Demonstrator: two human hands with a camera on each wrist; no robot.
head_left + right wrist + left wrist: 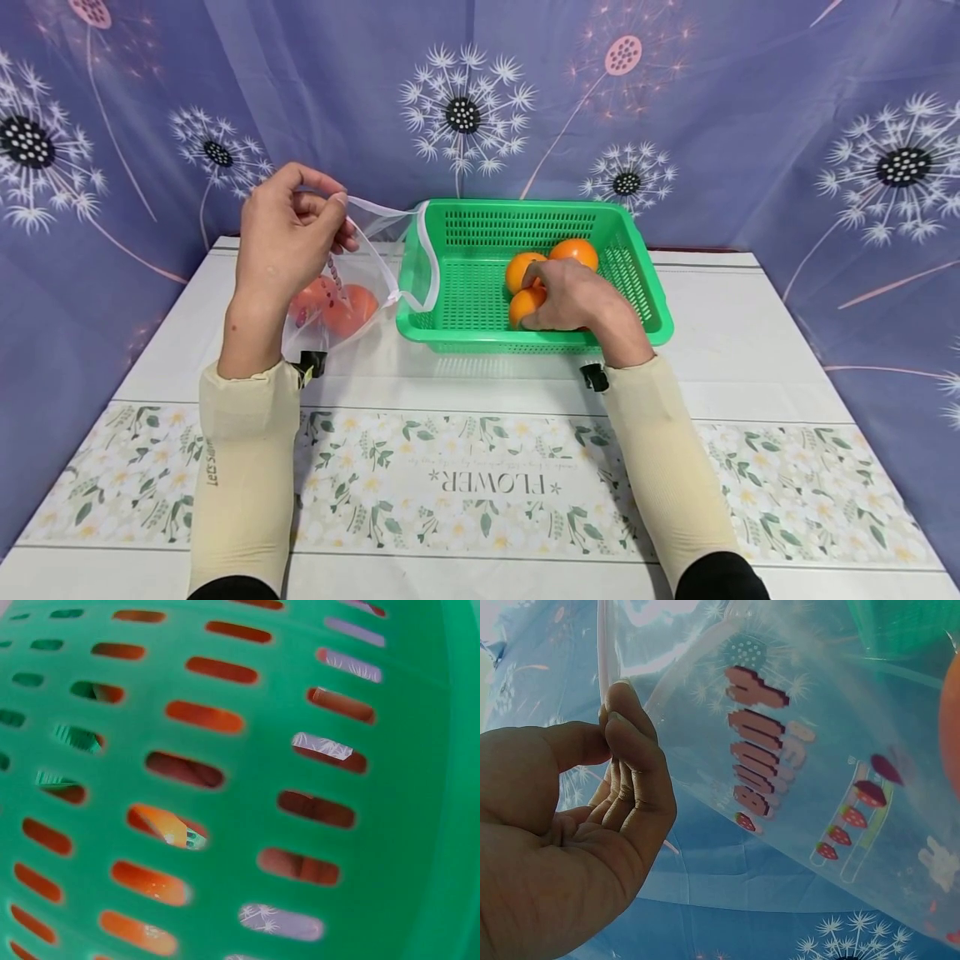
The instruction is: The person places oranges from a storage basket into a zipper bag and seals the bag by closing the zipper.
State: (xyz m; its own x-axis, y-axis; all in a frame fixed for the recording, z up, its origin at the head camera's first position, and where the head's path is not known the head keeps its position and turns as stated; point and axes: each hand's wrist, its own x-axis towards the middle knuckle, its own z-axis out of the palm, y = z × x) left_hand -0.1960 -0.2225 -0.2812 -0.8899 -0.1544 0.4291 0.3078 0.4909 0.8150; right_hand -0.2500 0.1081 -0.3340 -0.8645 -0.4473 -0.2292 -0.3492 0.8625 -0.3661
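Observation:
My left hand (292,229) pinches the white rim of a clear printed bag (382,275) between thumb and fingertips. The bag's mouth gapes, and its right side hangs over the green basket's left end. Round orange-red fruits (351,310) sit low in the bag, seen through the plastic. In the left wrist view, the bag (817,772) carries the word BUNNY and small strawberries. Inside the green basket (495,336), my right hand (573,293) has its fingers curled round the nearest orange (523,307). Two more oranges (574,252) lie just beyond it.
The basket's slotted wall (405,825) fills the right wrist view and mostly hides the right hand there. A white table (480,392) with a flower-printed band lies in front. Blue dandelion-patterned cloth (345,100) hangs behind and at both sides.

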